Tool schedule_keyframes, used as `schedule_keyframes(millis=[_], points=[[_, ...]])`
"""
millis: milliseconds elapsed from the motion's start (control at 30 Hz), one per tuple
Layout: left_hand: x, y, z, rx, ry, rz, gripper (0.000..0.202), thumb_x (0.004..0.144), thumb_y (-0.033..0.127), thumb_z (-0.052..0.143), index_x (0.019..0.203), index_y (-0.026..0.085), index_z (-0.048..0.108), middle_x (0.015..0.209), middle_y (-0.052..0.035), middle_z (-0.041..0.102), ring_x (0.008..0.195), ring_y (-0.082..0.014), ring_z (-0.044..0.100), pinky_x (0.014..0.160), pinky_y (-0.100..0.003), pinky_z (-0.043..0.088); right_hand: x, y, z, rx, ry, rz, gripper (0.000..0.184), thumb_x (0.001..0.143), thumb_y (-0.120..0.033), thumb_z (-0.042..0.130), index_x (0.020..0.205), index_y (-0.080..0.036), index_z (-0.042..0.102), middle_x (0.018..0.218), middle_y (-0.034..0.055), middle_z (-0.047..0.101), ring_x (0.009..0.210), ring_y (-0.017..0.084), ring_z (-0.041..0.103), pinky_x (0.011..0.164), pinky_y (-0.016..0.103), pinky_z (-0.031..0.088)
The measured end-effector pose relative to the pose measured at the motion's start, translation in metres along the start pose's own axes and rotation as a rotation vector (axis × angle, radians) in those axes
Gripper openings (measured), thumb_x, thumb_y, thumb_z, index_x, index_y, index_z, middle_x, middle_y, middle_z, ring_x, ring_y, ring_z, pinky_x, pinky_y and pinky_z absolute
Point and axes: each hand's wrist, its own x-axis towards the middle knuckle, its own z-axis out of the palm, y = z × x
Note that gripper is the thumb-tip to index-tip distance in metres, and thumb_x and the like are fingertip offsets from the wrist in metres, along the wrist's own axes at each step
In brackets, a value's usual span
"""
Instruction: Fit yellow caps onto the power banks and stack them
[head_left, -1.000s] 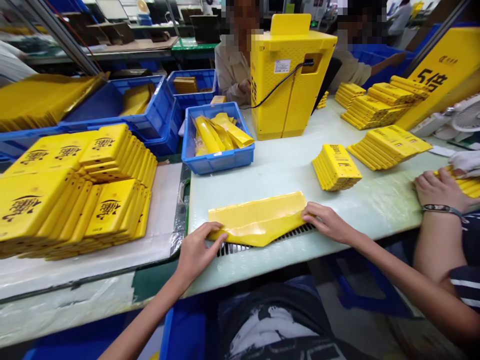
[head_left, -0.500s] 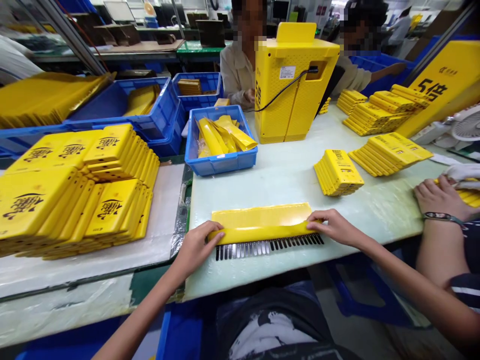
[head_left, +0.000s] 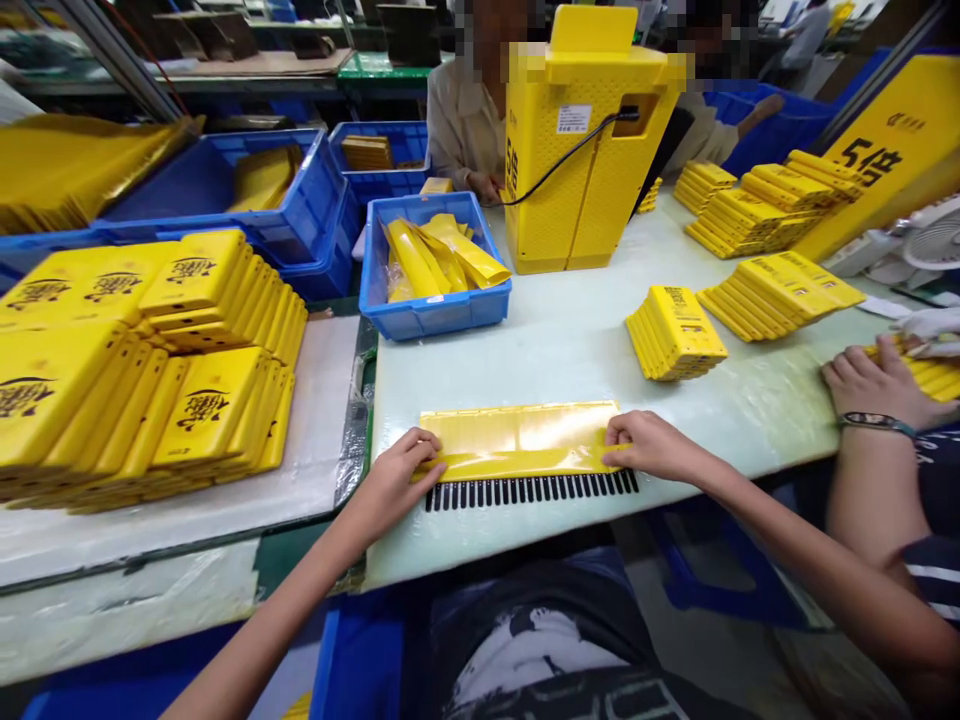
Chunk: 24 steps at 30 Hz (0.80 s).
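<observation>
A glossy yellow plastic film (head_left: 517, 440) lies on the pale tabletop in front of me. From beneath its near edge sticks out a row of narrow black strips (head_left: 525, 491), their other ends hidden. My left hand (head_left: 401, 480) pinches the film's near left corner between thumb and fingers. At the near right end my right hand (head_left: 652, 447) grips the same film, fingers bent. Beyond it stands a blue bin (head_left: 435, 318) with folded yellow film pieces (head_left: 442, 258) inside.
To the left are stacked yellow printed cases (head_left: 202, 400). More yellow cases (head_left: 675, 335) sit right of centre. A tall yellow cabinet (head_left: 577, 180) with a black cable stands at the back. A co-worker's hand (head_left: 874, 385) wearing a wristband rests at the right.
The film's near edge, raised and curled before, now lies flatter over the black strips. My right hand has moved slightly left. The view has shifted a little.
</observation>
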Motion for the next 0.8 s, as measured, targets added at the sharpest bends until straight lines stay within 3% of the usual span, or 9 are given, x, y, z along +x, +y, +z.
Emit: schedule_keyframes(millis=[167, 333, 467, 533, 600, 667, 733, 800], points=[[0.001, 0.005, 0.0, 0.197, -0.035, -0.018, 0.018, 0.113, 0.033, 0.053, 0.105, 0.022, 0.065, 0.12, -0.0094, 0.07, 0.093, -0.0239, 0.074, 0.081, -0.034, 0.061, 0.0, -0.005, -0.001, -0.102, 0.006, 0.004, 0.014, 0.082, -0.026, 0.084, 0.074, -0.023, 0.073, 0.073, 0.0024, 0.077, 0.069, 0.023, 0.07, 0.063, 0.032, 0.039], [-0.001, 0.011, 0.005, 0.364, -0.029, 0.012, 0.012, 0.111, 0.026, 0.054, 0.108, 0.021, 0.064, 0.114, -0.0112, 0.071, 0.098, -0.0281, 0.072, 0.086, -0.039, 0.061, -0.001, -0.003, 0.002, -0.21, 0.072, -0.007, 0.012, 0.085, -0.027, 0.083, 0.082, -0.023, 0.073, 0.085, 0.0061, 0.082, 0.082, 0.028, 0.077, 0.068, 0.032, 0.041], [-0.004, 0.02, 0.015, 0.501, 0.126, 0.056, 0.02, 0.111, 0.016, 0.051, 0.122, 0.017, 0.066, 0.119, -0.0155, 0.074, 0.11, -0.0321, 0.071, 0.094, -0.045, 0.062, 0.002, 0.001, 0.003, -0.262, 0.09, -0.131, 0.006, 0.097, -0.027, 0.074, 0.1, -0.022, 0.072, 0.097, 0.0076, 0.084, 0.087, 0.029, 0.078, 0.074, 0.033, 0.042], [-0.004, 0.024, 0.02, 0.52, 0.189, 0.191, 0.029, 0.111, 0.009, 0.046, 0.131, 0.016, 0.066, 0.124, -0.0171, 0.074, 0.115, -0.0315, 0.071, 0.098, -0.045, 0.062, 0.003, 0.002, 0.005, -0.292, 0.088, -0.134, 0.006, 0.099, -0.026, 0.073, 0.102, -0.021, 0.072, 0.1, 0.0083, 0.085, 0.087, 0.029, 0.079, 0.074, 0.033, 0.042], [-0.003, 0.028, 0.024, 0.482, 0.119, 0.387, 0.034, 0.113, 0.005, 0.043, 0.133, 0.018, 0.066, 0.121, -0.0148, 0.075, 0.109, -0.0272, 0.072, 0.097, -0.04, 0.063, 0.002, 0.003, 0.008, -0.315, 0.095, -0.127, 0.005, 0.099, -0.026, 0.073, 0.101, -0.021, 0.071, 0.101, 0.0088, 0.085, 0.089, 0.029, 0.079, 0.074, 0.033, 0.043], [-0.004, 0.03, 0.025, 0.437, 0.002, 0.489, 0.04, 0.113, 0.004, 0.041, 0.142, 0.019, 0.065, 0.119, -0.0127, 0.076, 0.103, -0.0246, 0.073, 0.094, -0.037, 0.064, -0.002, 0.006, 0.015, -0.331, 0.139, -0.117, 0.006, 0.099, -0.026, 0.072, 0.102, -0.022, 0.071, 0.098, 0.0083, 0.084, 0.087, 0.029, 0.079, 0.072, 0.033, 0.045], [-0.007, 0.034, 0.026, 0.432, -0.064, 0.437, 0.054, 0.111, 0.003, 0.043, 0.16, 0.022, 0.057, 0.124, -0.0136, 0.075, 0.108, -0.026, 0.074, 0.097, -0.038, 0.064, -0.009, 0.01, 0.025, -0.346, 0.259, -0.14, 0.007, 0.101, -0.027, 0.07, 0.106, -0.022, 0.072, 0.103, 0.01, 0.083, 0.088, 0.03, 0.078, 0.071, 0.035, 0.051], [-0.012, 0.041, 0.027, 0.47, -0.105, 0.345, 0.067, 0.109, 0.003, 0.046, 0.172, 0.026, 0.046, 0.133, -0.0166, 0.073, 0.119, -0.0308, 0.073, 0.105, -0.045, 0.062, -0.016, 0.014, 0.036, -0.347, 0.437, -0.277, 0.015, 0.103, -0.022, 0.065, 0.115, -0.022, 0.074, 0.116, 0.0146, 0.081, 0.099, 0.033, 0.078, 0.079, 0.041, 0.059]])
